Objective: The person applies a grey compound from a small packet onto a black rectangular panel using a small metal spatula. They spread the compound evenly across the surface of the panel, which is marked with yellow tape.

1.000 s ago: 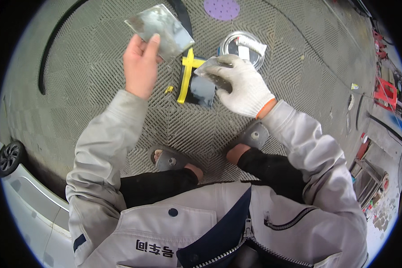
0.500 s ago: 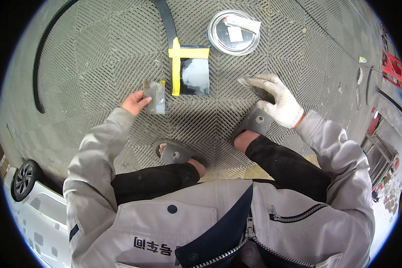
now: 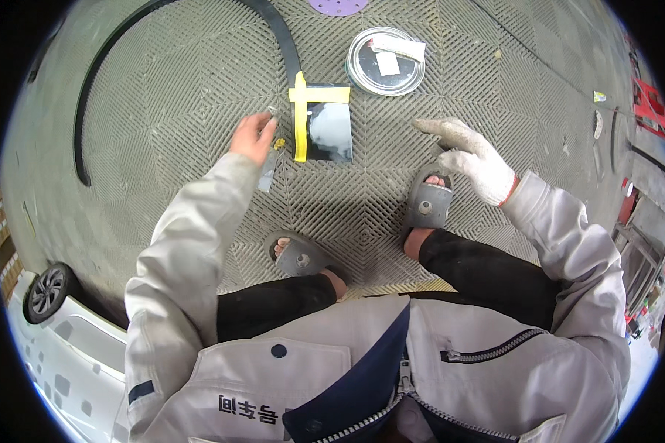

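My bare left hand is closed in a pinch left of the taped panel. Only a small pale end of the thin grey plate shows at its fingertips. Below it a yellow dab and a pale grey strip appear; whether they lie on the floor is unclear. My right hand, in a white knitted glove, is curled right of the panel. A thin dark scraper seems to sit edge-on in its fingers, mostly hidden. The black panel carries a whitish smear and yellow tape.
A round metal can stands beyond the panel, a white tube on its lid. A black curved strip sweeps round the left to the panel. A purple perforated disc lies at the far edge. A white car is at lower left.
My left hand has moved up and turned, so the grey plate no longer shows broadside. My right hand has turned, hiding most of the dark scraper. The view has shifted, bringing in the purple disc.
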Motion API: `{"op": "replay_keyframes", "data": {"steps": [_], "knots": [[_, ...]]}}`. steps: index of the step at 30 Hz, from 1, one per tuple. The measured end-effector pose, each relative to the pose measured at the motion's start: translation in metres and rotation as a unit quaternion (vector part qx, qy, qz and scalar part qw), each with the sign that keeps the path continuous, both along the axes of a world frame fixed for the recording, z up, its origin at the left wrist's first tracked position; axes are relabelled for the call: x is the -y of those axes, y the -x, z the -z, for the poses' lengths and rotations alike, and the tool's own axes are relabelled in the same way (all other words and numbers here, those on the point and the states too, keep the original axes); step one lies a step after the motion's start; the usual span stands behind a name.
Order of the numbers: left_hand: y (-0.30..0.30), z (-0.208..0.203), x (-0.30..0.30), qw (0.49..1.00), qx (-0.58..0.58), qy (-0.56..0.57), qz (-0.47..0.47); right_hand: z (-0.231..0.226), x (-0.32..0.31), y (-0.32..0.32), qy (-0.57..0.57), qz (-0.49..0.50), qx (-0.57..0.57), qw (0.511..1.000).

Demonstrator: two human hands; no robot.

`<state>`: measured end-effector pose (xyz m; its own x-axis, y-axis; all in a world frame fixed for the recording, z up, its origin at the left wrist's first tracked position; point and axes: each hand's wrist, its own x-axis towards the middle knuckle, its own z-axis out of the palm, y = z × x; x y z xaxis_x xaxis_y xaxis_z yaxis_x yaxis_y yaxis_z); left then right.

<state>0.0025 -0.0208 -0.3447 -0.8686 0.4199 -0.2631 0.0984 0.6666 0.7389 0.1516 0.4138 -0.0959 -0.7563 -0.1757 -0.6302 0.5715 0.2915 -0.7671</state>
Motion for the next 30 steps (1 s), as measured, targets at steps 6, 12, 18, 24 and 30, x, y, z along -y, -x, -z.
{"op": "replay_keyframes", "data": {"steps": [6,12,18,24,30], "knots": [[-0.003,0.059,-0.066,0.946,0.23,-0.037,-0.225,-0.037,0.004,0.025,0.096,0.005,0.03,0.995],[0.005,0.077,-0.071,0.923,0.289,0.02,-0.256,-0.079,0.02,0.043,0.123,0.08,0.04,0.988],[0.015,-0.046,-0.071,0.864,0.371,-0.194,-0.28,-0.112,0.012,0.04,0.234,0.121,0.001,0.965],[0.016,-0.214,-0.042,0.777,0.442,-0.365,-0.261,-0.133,0.002,0.038,0.275,0.125,-0.036,0.953],[-0.015,-0.281,0.008,0.721,0.419,-0.471,-0.287,-0.157,0.018,0.043,0.303,0.114,-0.037,0.945]]}}
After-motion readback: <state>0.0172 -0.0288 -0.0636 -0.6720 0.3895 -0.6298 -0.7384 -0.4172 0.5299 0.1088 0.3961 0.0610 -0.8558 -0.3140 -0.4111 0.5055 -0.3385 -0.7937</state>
